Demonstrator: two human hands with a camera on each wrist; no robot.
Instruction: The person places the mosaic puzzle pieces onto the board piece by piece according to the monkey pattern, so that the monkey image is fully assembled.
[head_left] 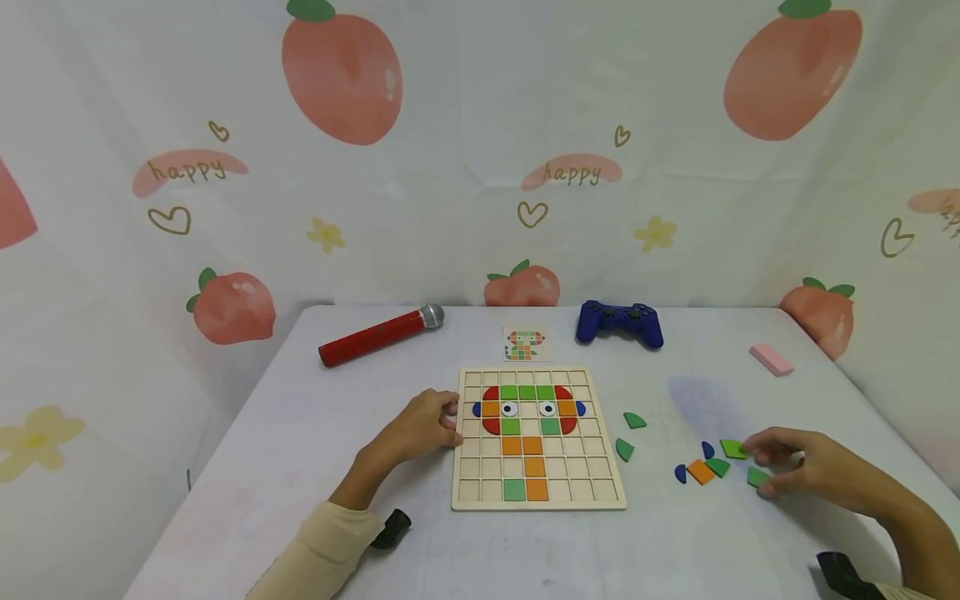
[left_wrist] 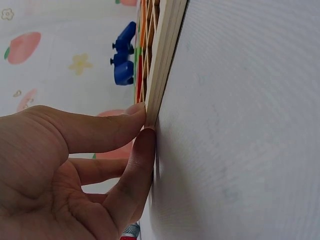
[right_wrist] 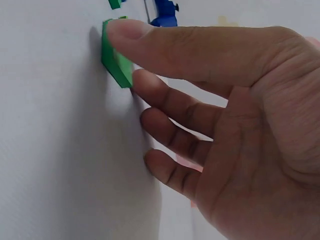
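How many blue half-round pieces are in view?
4. On the wooden grid board, a left piece and right piece; loose by the orange square tile, a far piece and near piece. Others may be hidden.

Left grip (head_left: 422,427): on left edge of board (head_left: 585,469).
Board: on desk (head_left: 300,450), between both grips, nearer the left.
Card (head_left: 528,343): behind board, beyond left grip, to its right.
Microphone (head_left: 381,336): beyond left grip, slightly left.
Right grip (head_left: 806,467): at right end of loose pieces (head_left: 701,472).
Two stray pieces (head_left: 635,420): left of right grip, just right of board.
Controller (head_left: 619,323): beyond right grip, well left.
Block (head_left: 771,360): beyond right grip.
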